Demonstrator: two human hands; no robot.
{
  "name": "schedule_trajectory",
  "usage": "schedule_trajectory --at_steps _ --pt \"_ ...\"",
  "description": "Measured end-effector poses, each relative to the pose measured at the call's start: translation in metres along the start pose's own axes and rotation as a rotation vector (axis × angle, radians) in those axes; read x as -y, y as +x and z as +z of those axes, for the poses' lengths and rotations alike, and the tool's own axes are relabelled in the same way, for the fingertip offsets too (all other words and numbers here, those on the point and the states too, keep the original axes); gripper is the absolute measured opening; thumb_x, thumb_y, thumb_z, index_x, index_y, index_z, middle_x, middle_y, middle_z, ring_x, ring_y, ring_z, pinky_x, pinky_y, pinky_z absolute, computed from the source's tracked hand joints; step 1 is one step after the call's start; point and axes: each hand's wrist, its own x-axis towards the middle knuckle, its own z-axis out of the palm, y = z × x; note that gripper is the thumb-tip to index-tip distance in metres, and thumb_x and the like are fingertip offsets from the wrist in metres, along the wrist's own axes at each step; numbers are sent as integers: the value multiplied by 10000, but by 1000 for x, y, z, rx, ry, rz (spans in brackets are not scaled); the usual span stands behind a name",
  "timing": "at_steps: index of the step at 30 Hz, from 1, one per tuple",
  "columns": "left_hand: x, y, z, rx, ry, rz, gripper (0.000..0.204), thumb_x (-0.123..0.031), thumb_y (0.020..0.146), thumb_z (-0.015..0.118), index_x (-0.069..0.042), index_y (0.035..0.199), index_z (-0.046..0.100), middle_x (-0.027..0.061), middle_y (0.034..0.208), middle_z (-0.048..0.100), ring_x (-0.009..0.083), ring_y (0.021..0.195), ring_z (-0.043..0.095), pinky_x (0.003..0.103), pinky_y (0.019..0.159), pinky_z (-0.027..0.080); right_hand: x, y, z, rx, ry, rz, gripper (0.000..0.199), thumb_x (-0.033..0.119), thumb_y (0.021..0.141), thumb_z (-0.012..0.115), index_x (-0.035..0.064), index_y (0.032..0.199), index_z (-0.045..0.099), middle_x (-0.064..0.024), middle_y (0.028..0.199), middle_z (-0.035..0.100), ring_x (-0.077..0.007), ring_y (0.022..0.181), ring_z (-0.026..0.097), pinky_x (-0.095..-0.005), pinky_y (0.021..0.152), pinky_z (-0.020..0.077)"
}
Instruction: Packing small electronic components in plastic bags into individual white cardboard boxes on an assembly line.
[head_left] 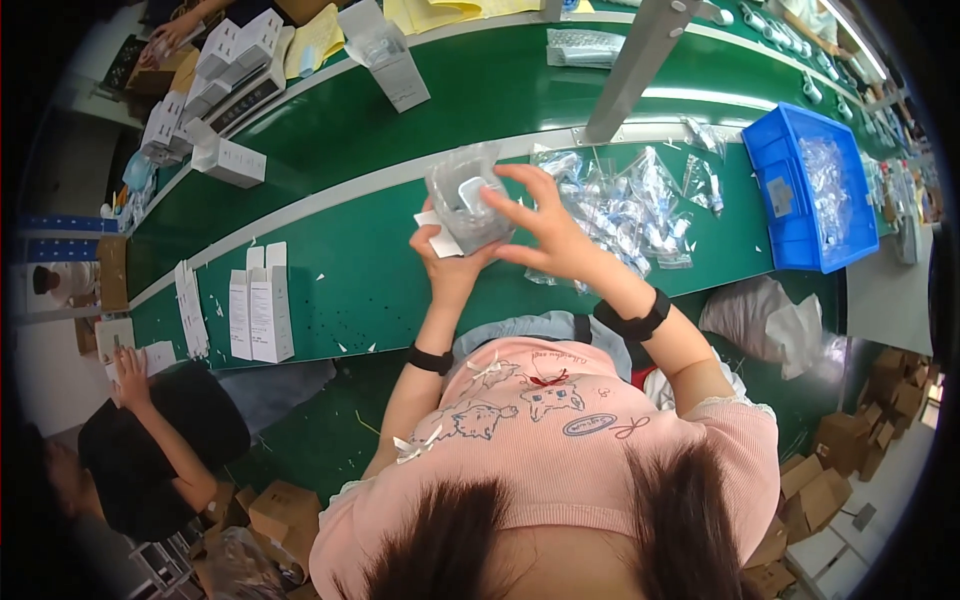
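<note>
Above the green bench, a clear plastic bag with a greyish item inside is held between both hands. My left hand grips its lower end, with a small white box or card also in its fingers. On the bag's right side, the curled fingers and thumb of my right hand press against it. What exactly is inside the bag I cannot make out. A pile of small clear bags with white and blue parts lies just right of my right hand.
White cartons stand at the bench's left, beside a stack of flat white pieces. A blue bin holding clear bags is at the right. A metal post rises behind the pile. A co-worker's hand shows far left.
</note>
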Motion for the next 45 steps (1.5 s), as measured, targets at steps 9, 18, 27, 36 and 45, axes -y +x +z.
schedule_trajectory --at_steps 9,18,27,36,45 --pt "4 -2 -14 192 222 -144 818 -163 533 847 -104 1050 217 251 1315 242 315 1145 399 400 918 375 -101 -61 -78 -594 15 623 239 38 782 556 31 1021 571 -109 1070 538 -204 957 546 -253 734 455" --pt "15 -5 -15 100 159 -28 788 -217 579 824 -94 1095 242 230 1311 261 310 1146 390 367 911 368 -202 -132 -140 -195 -1118 1205 425 177 719 599 65 1123 525 -112 1154 508 -303 1113 411 -425 852 407" --pt "-42 42 -15 220 441 104 446 -160 629 769 -36 970 509 180 1157 417 252 1019 472 355 836 405 -234 -164 -145 -632 -544 891 421 125 728 632 49 1110 474 -84 984 567 -230 721 572 -320 693 469" --pt "-53 63 -24 133 367 -251 157 -66 650 702 24 653 573 124 877 575 178 588 573 254 513 448 -26 2 -13 -329 719 174 334 -108 708 579 63 976 477 -74 998 497 -195 877 572 -287 753 476" --pt "-33 57 -29 62 302 -195 142 -55 661 688 15 668 565 105 806 596 145 520 510 234 447 384 -18 51 -1 218 -86 -330 241 -17 602 633 45 823 558 -63 904 577 -261 921 524 -329 771 437"
